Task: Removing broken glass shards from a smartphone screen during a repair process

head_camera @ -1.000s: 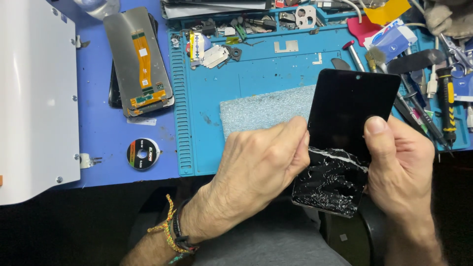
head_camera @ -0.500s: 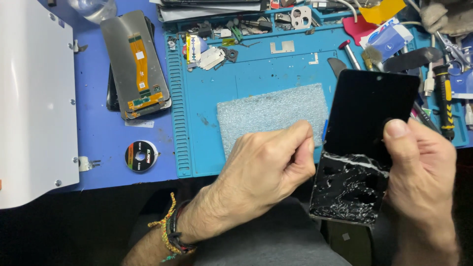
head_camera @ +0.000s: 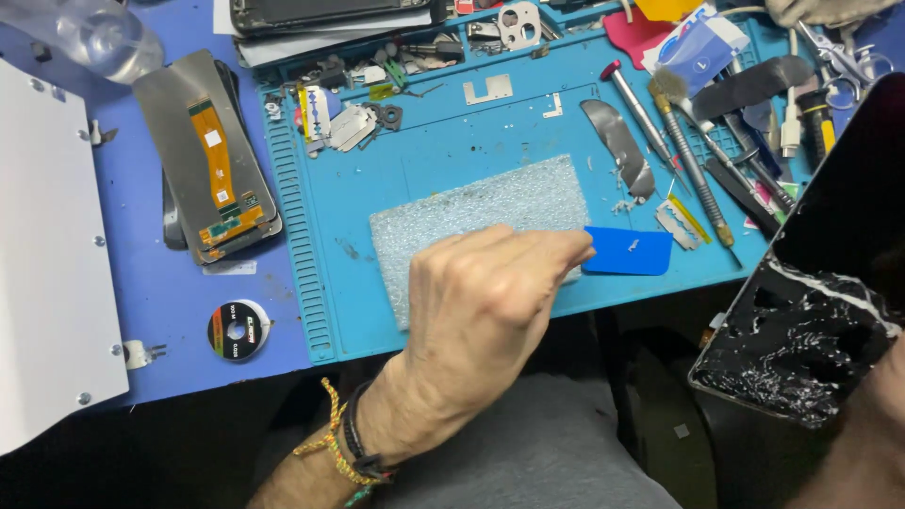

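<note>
The left hand [head_camera: 481, 311] reaches forward, knuckles up, fingers curled together with fingertips [head_camera: 575, 247] pinched, wrist banded with bracelets. The right hand [head_camera: 872, 443] shows only partly at the lower right edge.

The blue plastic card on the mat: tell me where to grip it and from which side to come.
Take the blue plastic card by its right short edge, coming from the right. It lies flat on the teal mat, so a fingertip must lift an edge first. The left hand already covers its left end, and the near-right corner looks free, though a razor blade lies just beyond.
</note>
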